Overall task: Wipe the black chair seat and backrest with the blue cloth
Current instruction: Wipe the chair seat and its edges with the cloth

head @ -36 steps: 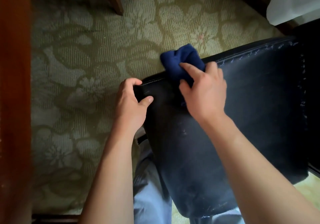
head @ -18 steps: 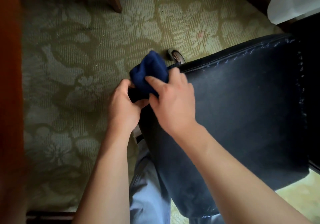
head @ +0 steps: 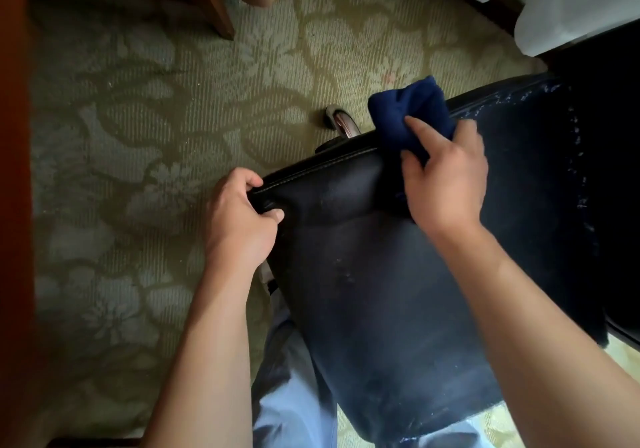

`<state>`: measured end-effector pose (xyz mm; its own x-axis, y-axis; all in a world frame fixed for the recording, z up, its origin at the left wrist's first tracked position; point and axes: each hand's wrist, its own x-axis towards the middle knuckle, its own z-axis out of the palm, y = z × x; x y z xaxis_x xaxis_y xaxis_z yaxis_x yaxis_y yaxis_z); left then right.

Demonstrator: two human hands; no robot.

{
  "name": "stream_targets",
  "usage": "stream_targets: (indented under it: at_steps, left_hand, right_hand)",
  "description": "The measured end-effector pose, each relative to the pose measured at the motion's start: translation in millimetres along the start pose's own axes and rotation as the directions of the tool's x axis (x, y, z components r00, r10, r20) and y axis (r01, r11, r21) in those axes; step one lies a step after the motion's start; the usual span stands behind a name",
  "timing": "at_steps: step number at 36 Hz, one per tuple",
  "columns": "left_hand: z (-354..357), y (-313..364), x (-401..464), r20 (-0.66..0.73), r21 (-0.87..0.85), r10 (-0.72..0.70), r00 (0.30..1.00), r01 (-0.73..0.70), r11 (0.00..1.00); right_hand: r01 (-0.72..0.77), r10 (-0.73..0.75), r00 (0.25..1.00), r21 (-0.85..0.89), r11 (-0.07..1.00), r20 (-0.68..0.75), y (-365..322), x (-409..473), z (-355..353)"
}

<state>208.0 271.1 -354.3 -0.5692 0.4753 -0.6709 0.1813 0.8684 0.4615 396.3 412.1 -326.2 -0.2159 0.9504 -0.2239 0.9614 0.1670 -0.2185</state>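
Cloth point(head: 412, 115) on unlabelled chair point(head: 398, 274)

A single head-worn camera looks steeply down from close above, facing the chair seat point(head: 398, 274) at right, the patterned carpet point(head: 138, 135) at left, with both forearms reaching in from the near edge.

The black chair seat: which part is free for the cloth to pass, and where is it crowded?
The black chair seat is bare between the two forearms and on the right, toward its flaked edge. Its far edge is crowded: the left hand grips the corner, and the right hand presses the blue cloth there.
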Motion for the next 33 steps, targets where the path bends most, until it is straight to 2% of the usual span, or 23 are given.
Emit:
stream_targets:
  at_steps: [5, 9, 14, 17, 23, 29, 33]
  left_hand:
    - [4.6, -0.7, -5.0, -0.037, 0.047, 0.082, 0.996, -0.08, 0.996]
    - [6.7, 2.3, -3.9, -0.049, 0.073, 0.065, 0.997, -0.061, 0.995]
    - [14.6, 4.2, -10.5, -0.115, -0.028, 0.002, 0.993, -0.005, 1.0]
    - [15.5, 5.3, -12.5, -0.13, -0.034, -0.018, 0.991, 0.014, 0.999]
    - [12.9, 18.6, -17.6, -0.131, 0.029, -0.038, 0.991, 0.042, 0.999]
    - [33.1, 45.4, -47.2, -0.175, 0.16, 0.057, 0.983, -0.029, 0.987]
    - [45.0, 66.0, -63.2, -0.19, 0.136, 0.111, 0.975, -0.085, 0.987]
  right_hand:
    - [0.019, -0.019, 1.0, 0.013, 1.0, 0.02, -17.6, -9.7, 3.4]
    - [0.136, -0.135, 0.989, 0.002, 0.991, 0.063, -33.8, -26.8, 10.6]
    - [0.164, -0.167, 0.983, 0.035, 0.986, 0.08, -31.8, -30.5, 14.0]
    - [0.118, -0.122, 0.991, 0.07, 0.991, 0.05, -21.2, -24.7, 11.4]
    - [-0.066, 0.072, 0.996, 0.116, 0.991, -0.048, 14.2, -8.0, -0.2]
    - [-0.082, 0.085, 0.996, 0.268, 0.96, -0.001, 34.0, -9.5, -13.8]
    - [-0.092, 0.09, 0.996, 0.377, 0.921, 0.022, 56.5, -13.5, -33.1]
